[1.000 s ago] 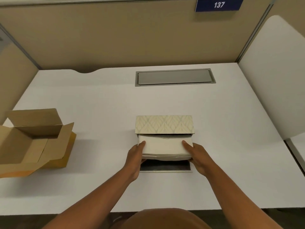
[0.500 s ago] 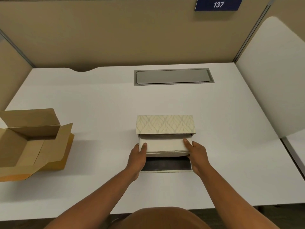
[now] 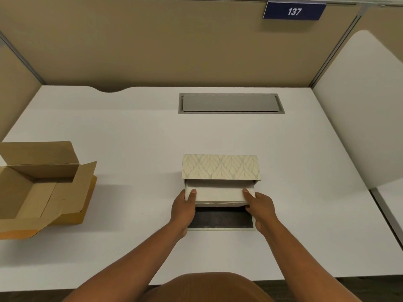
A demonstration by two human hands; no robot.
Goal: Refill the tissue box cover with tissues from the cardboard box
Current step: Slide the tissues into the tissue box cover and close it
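The tissue box cover (image 3: 220,167), cream with a leaf pattern, lies on its side at the desk's middle, its open face toward me. Its dark-lined flap (image 3: 220,219) lies flat on the desk in front. A white stack of tissues (image 3: 219,194) sits partly inside the opening, its near half sticking out. My left hand (image 3: 183,208) grips the stack's left end and my right hand (image 3: 259,207) grips its right end, thumbs on top. The opened cardboard box (image 3: 41,188) stands at the left edge with nothing visible inside.
A grey cable hatch (image 3: 231,103) is set into the white desk (image 3: 135,153) at the back. Beige partition walls close the back and left. A white panel (image 3: 362,118) rises on the right. A blue "137" sign (image 3: 294,11) hangs above.
Both hands have pushed the tissue stack away from me, deeper into the cover; more of the dark flap shows in front. The cardboard box has not moved.
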